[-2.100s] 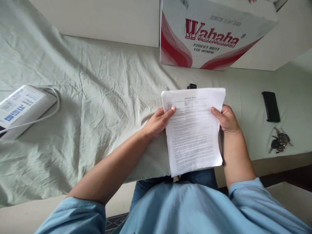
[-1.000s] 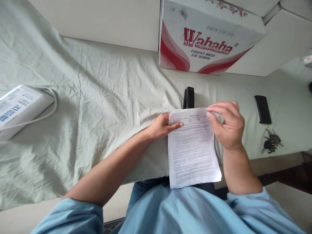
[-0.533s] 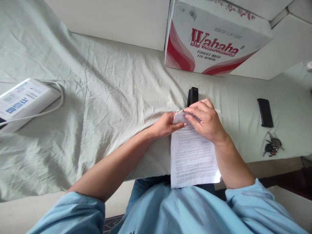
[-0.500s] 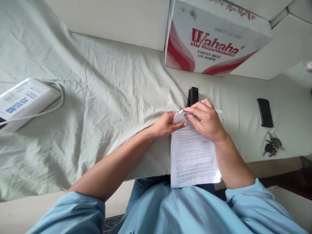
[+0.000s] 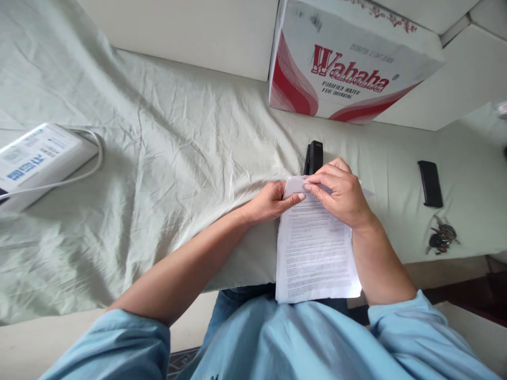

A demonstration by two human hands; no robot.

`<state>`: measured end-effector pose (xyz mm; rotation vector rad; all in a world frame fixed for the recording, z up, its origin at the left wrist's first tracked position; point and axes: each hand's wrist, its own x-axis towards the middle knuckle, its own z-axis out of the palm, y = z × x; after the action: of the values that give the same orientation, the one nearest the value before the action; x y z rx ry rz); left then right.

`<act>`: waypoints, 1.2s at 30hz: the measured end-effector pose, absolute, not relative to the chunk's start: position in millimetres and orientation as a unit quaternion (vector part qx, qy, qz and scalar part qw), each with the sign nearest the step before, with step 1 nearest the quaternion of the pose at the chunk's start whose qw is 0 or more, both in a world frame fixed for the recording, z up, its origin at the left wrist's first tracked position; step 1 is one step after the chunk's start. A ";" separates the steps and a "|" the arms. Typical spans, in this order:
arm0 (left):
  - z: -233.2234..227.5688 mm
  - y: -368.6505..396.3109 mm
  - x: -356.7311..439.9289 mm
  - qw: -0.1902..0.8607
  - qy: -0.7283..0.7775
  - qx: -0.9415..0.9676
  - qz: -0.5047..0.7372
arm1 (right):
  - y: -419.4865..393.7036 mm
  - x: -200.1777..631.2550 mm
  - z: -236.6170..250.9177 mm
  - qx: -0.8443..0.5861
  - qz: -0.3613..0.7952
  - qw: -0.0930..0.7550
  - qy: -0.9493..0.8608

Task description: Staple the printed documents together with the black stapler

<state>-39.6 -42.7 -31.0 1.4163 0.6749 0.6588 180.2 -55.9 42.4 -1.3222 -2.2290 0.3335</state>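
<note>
A stack of printed paper sheets (image 5: 315, 253) lies over the near edge of a bed covered by a pale green sheet (image 5: 166, 158). My left hand (image 5: 273, 201) pinches the stack's top left corner. My right hand (image 5: 340, 192) reaches across the top edge and bends that same corner up with its fingertips. A black stapler (image 5: 313, 157) lies on the bed just beyond my fingers, apart from the paper.
A red and white Wahaha cardboard box (image 5: 344, 63) stands against the wall. A black phone (image 5: 430, 183) and a bunch of keys (image 5: 441, 238) lie at the right. A white box with a cable (image 5: 39, 161) sits at the left.
The paper stack came down from mid-air onto the bed edge. My right hand moved from its right side across to the top left corner, and that corner is now curled up.
</note>
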 end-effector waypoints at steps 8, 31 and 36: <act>-28.2 -42.5 -40.3 0.657 0.300 0.626 0.294 | -56.1 175.5 43.6 -0.497 0.126 0.268 -0.816; -31.1 -43.6 -40.4 0.673 0.266 0.615 0.313 | -53.4 175.5 40.0 -0.497 0.102 0.261 -0.821; -31.2 -43.5 -39.6 0.664 0.261 0.634 0.299 | -52.9 175.0 37.2 -0.485 0.119 0.231 -0.835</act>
<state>-39.6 -43.5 -31.2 1.4314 0.5885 0.6751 175.0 -52.9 37.2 -1.3337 -2.2955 0.3267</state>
